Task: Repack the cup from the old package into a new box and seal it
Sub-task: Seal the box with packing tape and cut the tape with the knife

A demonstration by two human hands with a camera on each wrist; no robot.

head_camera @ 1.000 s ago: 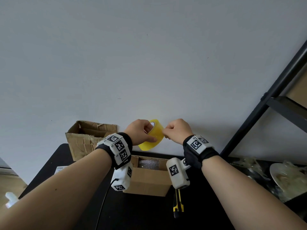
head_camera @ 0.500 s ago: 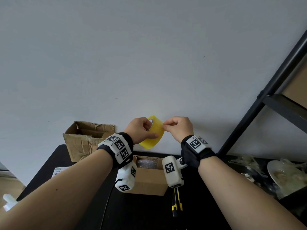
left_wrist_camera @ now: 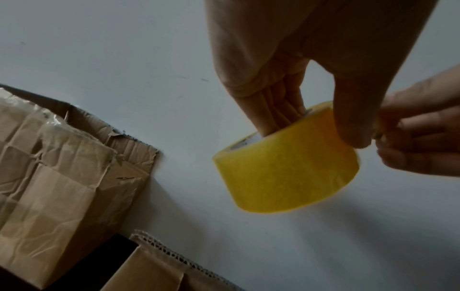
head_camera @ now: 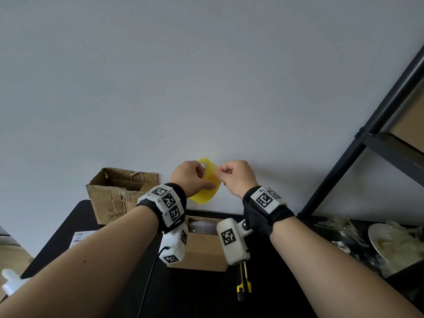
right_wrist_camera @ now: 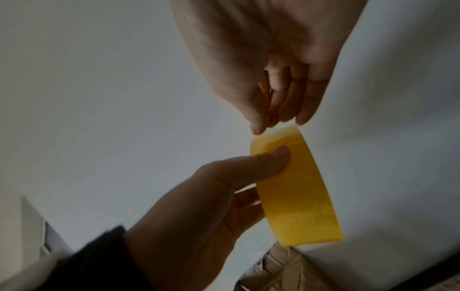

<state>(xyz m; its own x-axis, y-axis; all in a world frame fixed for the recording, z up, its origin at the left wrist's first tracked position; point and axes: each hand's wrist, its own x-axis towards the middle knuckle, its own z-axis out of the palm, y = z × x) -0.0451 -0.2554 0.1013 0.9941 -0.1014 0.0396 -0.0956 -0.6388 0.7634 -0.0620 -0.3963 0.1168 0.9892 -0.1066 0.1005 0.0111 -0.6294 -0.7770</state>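
Note:
A yellow roll of tape is held up in front of the wall. My left hand grips it, fingers through the core and thumb on the outer face. My right hand pinches at the tape's upper edge with fingertips and thumb. Below them on the black table stands the new cardboard box, open, with bubble wrap showing inside; the cup is hidden. The crumpled old package stands open at the back left.
A yellow-black utility knife lies right of the new box. A shipping label lies at the left. A plate with plastic wrap sits at the right, beside a black metal shelf frame. A white bottle shows at the left edge.
Both hands and the roll stay raised together; the right fingers have shifted a little higher along the roll's edge. The head view tilted slightly up.

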